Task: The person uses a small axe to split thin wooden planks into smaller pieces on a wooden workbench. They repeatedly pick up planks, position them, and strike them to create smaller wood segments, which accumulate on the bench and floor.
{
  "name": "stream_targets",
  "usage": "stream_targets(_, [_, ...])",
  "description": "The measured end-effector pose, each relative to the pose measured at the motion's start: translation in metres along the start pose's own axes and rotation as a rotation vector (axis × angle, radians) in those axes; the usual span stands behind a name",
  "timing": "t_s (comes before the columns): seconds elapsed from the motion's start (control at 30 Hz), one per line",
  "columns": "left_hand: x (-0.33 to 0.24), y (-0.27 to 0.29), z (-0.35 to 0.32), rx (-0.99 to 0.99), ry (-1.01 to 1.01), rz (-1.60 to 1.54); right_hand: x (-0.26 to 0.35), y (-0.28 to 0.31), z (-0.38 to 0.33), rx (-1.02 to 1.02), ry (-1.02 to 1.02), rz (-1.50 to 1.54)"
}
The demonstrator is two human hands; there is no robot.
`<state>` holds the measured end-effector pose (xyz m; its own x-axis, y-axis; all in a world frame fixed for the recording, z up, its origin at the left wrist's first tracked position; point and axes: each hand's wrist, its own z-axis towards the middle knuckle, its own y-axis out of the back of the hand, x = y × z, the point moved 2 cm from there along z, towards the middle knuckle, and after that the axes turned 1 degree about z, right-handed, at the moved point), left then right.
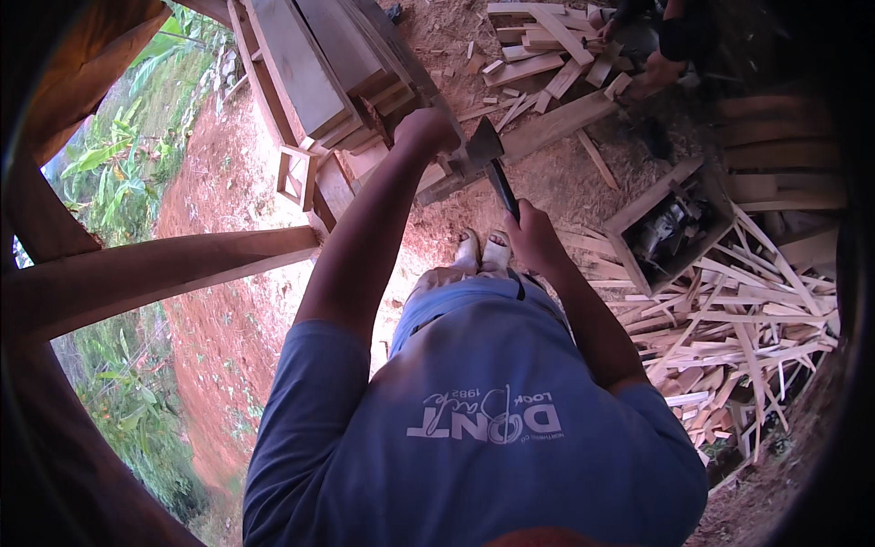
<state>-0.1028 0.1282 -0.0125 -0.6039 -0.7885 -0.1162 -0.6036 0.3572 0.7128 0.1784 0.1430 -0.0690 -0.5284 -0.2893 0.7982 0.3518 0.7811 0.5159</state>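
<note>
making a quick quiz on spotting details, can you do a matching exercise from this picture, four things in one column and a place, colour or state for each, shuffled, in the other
Things
1. axe-like tool
2. shirt
3. wooden box
4. wood strips

Places, colours, states
A. heaped at the picture's right, below the box
B. held in the right hand
C. blue
D. open-topped, metal parts inside

Pairs: 1-B, 2-C, 3-D, 4-A
</note>
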Motion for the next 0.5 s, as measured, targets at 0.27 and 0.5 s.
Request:
stream_targets(0.27, [0.011,-0.021,-0.005,-0.210,-0.043,-0.012,0.016,-0.008,0.004,0.071,-0.042,-0.025])
stream_targets(0.5, [0.002,-0.023,-0.020,-0.303,-0.087,0.050,0.013,-0.013,0.002,0.012,0.013,-0.064])
